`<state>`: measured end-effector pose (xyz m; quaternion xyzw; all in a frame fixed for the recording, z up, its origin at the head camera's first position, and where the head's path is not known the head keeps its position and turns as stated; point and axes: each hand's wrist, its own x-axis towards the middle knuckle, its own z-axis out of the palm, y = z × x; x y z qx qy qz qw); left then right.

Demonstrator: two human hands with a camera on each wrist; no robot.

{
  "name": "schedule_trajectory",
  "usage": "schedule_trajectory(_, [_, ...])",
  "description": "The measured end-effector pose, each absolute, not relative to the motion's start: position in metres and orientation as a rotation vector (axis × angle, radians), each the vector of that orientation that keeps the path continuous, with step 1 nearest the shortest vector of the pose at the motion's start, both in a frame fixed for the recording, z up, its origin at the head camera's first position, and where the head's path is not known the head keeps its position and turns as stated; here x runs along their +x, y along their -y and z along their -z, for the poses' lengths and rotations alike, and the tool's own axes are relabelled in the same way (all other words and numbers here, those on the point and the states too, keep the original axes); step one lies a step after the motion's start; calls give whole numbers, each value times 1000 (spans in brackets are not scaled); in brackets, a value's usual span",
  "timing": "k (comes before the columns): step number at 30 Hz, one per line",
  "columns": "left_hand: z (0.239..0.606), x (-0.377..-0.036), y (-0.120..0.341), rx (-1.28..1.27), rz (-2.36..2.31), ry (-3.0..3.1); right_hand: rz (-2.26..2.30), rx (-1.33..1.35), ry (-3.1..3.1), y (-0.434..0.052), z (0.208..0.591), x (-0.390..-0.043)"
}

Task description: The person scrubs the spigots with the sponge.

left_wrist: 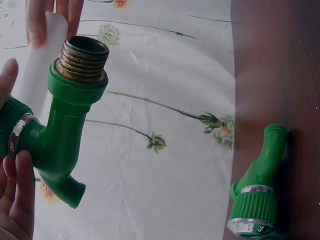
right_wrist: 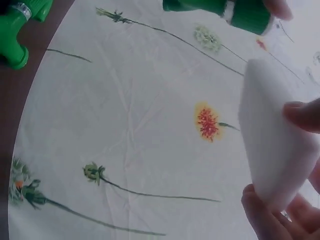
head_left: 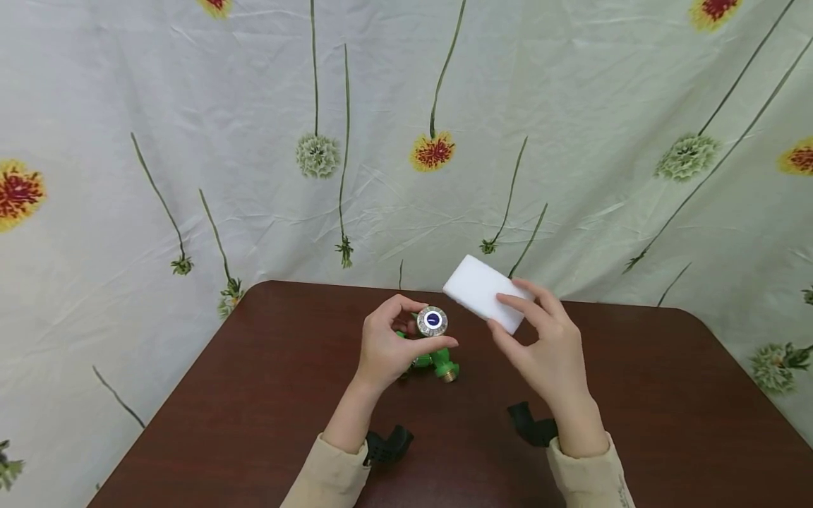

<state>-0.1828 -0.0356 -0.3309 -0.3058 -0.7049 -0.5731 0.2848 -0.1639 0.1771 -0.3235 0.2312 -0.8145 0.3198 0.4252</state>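
Observation:
My left hand holds a green tap by its ribbed knob, thumb and fingers on either side. The knob's round end, silvery with a dark blue centre, faces up at me. In the left wrist view, a brass threaded inlet and a short curved green spout show on this tap. Just right of it, my right hand pinches a white rectangular sponge between thumb and fingers. Sponge and tap are apart in the head view. Both hands are raised above the table.
A second green tap lies on the dark brown table, largely hidden in the head view behind the left hand and held tap. Behind the table hangs a pale flowered cloth. Black wrist mounts stick out inward from both sleeves.

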Motion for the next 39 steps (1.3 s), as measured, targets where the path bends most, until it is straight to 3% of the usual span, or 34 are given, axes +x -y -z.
schedule_trajectory(9, [332,-182,35,-836,1534,1903,-975,862,2086,-175,325,-162])
schedule_trajectory(15, [330,-182,38,-767,1543,1948,-716,509,2060,-177,327,-165])
schedule_trajectory(19, [329,-184,45,-723,1536,1974,-778,328,1983,-183,327,-168])
schedule_trajectory(31, [353,-215,77,-616,1765,1865,-881,262,1984,-204,340,-186])
schedule_trajectory(39, [373,-236,102,-305,1881,1782,-924,204,2055,-213,351,-195])
